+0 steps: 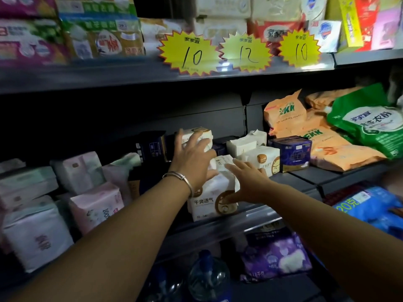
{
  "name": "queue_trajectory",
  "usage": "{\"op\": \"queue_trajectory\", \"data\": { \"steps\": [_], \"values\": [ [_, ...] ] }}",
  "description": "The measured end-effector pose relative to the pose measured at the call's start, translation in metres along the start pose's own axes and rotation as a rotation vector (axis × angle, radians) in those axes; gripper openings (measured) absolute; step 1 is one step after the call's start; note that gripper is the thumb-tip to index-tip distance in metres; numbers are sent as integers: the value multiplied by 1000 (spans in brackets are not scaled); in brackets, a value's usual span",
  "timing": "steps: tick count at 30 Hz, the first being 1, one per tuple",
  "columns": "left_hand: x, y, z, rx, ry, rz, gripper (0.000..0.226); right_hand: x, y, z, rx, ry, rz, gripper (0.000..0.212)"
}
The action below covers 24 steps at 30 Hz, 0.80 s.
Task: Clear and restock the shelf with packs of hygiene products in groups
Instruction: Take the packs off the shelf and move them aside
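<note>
White-and-gold packs [214, 200] stand upright on shelf [250, 216]; both hands' grips apart: left [193, 159], right [248, 184].

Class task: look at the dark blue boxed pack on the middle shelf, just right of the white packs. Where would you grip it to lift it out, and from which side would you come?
Grip the dark blue boxed pack across its flat left and right faces, coming from the open shelf front. It stands upright and looks rigid. A white pack sits close on its left and orange bags crowd its right, so slide it forward first.
</note>
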<state>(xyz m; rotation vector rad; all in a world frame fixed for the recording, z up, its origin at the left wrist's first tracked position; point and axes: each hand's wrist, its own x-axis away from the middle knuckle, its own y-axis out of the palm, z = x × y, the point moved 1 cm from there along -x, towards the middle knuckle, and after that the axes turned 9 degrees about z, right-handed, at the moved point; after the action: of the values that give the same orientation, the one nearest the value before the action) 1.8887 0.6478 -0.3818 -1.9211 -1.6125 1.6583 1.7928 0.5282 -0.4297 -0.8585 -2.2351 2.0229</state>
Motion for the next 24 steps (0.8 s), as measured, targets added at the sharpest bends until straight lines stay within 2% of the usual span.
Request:
{"op": "queue_trajectory", "data": {
  "steps": [3, 6, 9, 12, 17, 21, 24],
  "values": [
    [-1, 2, -10, 34, -98, -3, 37, -11, 4, -2, -3, -63, -23, 88],
    [-3, 4, -11, 70, -44, -93, 33, -18, 8, -5, 33, -113, -21, 78],
    [-6, 9, -5, 123, 16, -152, 35, -20, 6, -6, 61, -126, 6, 78],
    [-9, 12, 0, 141, 32, -153, 45, -20, 3, -9, 164, -171, 52, 77],
    [-15, 10, 2, 101, 51, -168, 44, -17, 0, -17, 225, -194, 48, 78],
    [-22, 5, 1, 83, 45, -164, 35, -15, -19, -17, 236, -233, 46, 71],
    [-27, 8, -1, 103, 18, -201, 35, -9, -33, -3, 155, -170, -8, 59]
  ]
}}
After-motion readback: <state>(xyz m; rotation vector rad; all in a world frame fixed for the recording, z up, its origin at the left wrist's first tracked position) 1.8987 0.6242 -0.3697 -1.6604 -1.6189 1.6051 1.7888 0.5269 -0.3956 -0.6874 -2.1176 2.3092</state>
